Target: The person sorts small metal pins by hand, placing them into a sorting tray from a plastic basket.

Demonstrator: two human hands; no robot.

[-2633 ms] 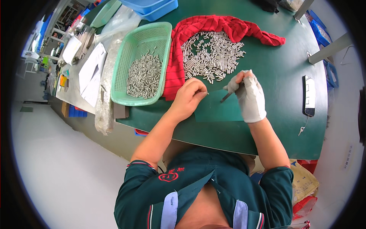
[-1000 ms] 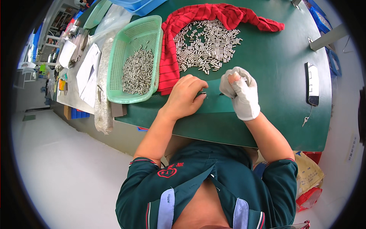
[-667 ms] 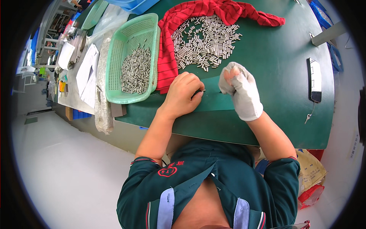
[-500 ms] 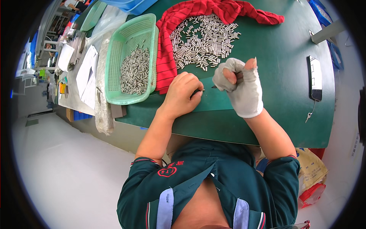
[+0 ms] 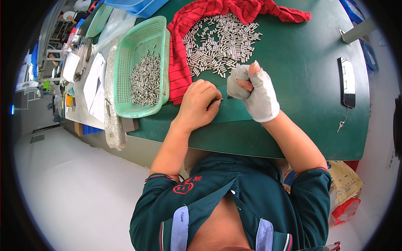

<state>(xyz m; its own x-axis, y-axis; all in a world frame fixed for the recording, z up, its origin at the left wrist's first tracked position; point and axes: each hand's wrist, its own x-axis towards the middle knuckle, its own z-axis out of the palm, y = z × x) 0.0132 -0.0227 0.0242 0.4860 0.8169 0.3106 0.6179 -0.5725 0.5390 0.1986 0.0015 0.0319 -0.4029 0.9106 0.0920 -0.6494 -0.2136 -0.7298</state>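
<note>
At the left of the frame, loose white papers [image 5: 95, 85] lie beside a long strip of crumpled clear wrapping [image 5: 112, 125]. Just right of that, a pale green mesh basket [image 5: 120, 79] sits on the dark green surface [image 5: 307, 83], with a heap of small metal cylinders [image 5: 145, 81] inside, mostly toward its lower half. Behind it, at the top edge, are blue trays [image 5: 136, 6].

A red cloth with dark stripes [image 5: 178, 69] runs down the basket's right side and arches across the upper middle, curving around a spread of loose metal cylinders [image 5: 222, 48].

Near the centre, below that spread, the bare left hand [image 5: 199, 102] has its fingers curled in, thumb and forefinger brought together at a small dark piece [image 5: 221, 99]; most of it is hidden. A thin green sheet [image 5: 234, 113] lies between and below the hands.

Just right of centre, the right hand [image 5: 252, 93], in a white glove with bare digits showing, is folded into a fist. A dark tip [image 5: 230, 97] pokes out on its left side, pointing toward the left hand; what it belongs to cannot be told.

Farther right, a black-and-white oblong object [image 5: 347, 83] lies with a key [image 5: 340, 126] attached. A grey post [image 5: 360, 31] stands at upper right.
</note>
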